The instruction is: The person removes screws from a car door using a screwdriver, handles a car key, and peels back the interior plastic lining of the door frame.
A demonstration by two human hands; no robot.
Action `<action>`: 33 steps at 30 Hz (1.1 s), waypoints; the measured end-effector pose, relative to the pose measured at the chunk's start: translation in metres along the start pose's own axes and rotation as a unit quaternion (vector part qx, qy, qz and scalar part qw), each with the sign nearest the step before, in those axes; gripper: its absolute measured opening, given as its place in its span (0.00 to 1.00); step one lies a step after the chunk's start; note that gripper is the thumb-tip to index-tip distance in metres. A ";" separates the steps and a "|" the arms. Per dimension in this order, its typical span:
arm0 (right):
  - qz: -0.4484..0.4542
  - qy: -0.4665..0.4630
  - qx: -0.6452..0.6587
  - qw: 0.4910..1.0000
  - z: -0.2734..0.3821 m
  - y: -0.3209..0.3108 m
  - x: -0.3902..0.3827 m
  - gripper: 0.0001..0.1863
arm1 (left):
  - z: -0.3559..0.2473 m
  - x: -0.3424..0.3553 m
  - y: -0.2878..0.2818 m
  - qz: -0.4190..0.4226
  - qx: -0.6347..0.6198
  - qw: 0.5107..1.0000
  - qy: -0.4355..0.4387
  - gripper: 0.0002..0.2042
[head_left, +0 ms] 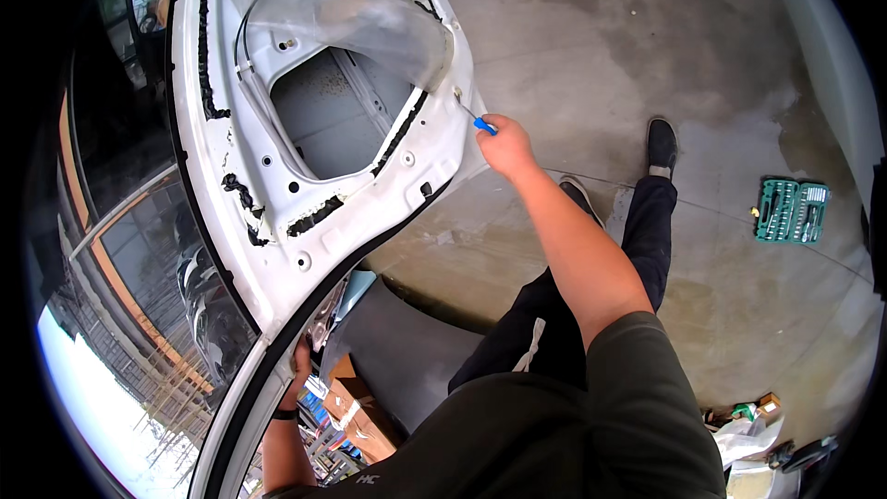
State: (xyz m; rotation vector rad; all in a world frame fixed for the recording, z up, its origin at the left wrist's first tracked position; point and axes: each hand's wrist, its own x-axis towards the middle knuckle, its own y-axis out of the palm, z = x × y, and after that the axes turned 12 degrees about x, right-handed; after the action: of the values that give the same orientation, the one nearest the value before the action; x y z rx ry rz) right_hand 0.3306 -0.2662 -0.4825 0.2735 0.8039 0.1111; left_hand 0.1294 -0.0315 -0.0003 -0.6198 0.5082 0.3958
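Note:
A white car door (356, 208), its inner trim off, fills the left side of the head view. My right hand (506, 143) is closed round the blue handle of a screwdriver (484, 126). The screwdriver's thin shaft points up and left to the door's edge, where its tip appears to meet a small hole. Cloudy plastic sheeting (374, 23) hangs loose over the upper part of the door's large opening. Lower down, my left hand (300, 362) grips the door's near edge by the window frame; its fingers are partly hidden.
A green socket set case (792, 211) lies open on the concrete floor (730, 314) at the right. A cardboard box (365, 416) and a dark grey curved panel (397, 342) are below the door. Plastic bags (744, 439) and small items lie at lower right.

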 end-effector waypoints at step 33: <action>-0.038 -0.043 0.069 0.996 -0.038 0.027 -0.020 0.23 | 0.020 -0.021 0.059 -0.095 0.812 0.460 0.346 0.21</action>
State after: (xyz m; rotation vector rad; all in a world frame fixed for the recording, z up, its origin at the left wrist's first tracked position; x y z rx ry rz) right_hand 0.2895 -0.2366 -0.4862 0.3757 0.7365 -0.0269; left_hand 0.0898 0.0213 -0.0009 1.1741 1.2847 -0.7008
